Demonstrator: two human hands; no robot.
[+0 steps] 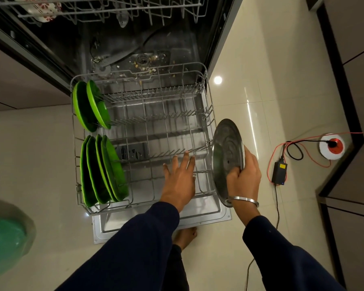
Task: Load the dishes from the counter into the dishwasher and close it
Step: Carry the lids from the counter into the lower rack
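green plates [97,164] fill the lower rack's [206,85] left edge; right hand [245,175] grasps a steel plate [227,152], left hand [180,177] released; door unclosed.

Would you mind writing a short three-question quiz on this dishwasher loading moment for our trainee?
1. True or false: the right hand holds the steel plate on edge.
2. The green plates stand at which side of the lower rack? A) left B) right
3. Fill in: the left hand is open, fingers spread over the rack's ____.

Key: 1 true; 2 A; 3 tines.
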